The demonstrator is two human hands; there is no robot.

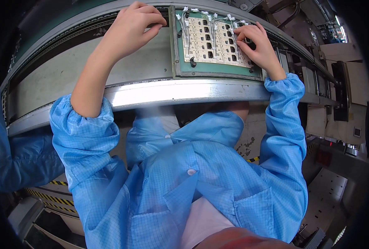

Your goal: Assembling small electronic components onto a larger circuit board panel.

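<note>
A pale circuit board panel (pixel 200 46) with rows of black components lies in a green, grey-edged carrier frame (pixel 217 74). Thin white wires (pixel 213 31) with small white connectors run across it, several along its far edge. My right hand (pixel 257 45) is over the panel's right side, thumb and forefinger drawn together beside a white wire; whether they grip it is hidden. Left of the carrier, my left hand (pixel 136 29) hovers over the conveyor with curled fingers and the thumb close to the forefinger. Anything in that pinch is too small to make out.
The carrier sits on a conveyor line with a shiny metal rail (pixel 172 92) along its near side. At the far left is another person's blue sleeve (pixel 22 159). Machinery and a dark upright panel (pixel 341 89) stand to the right.
</note>
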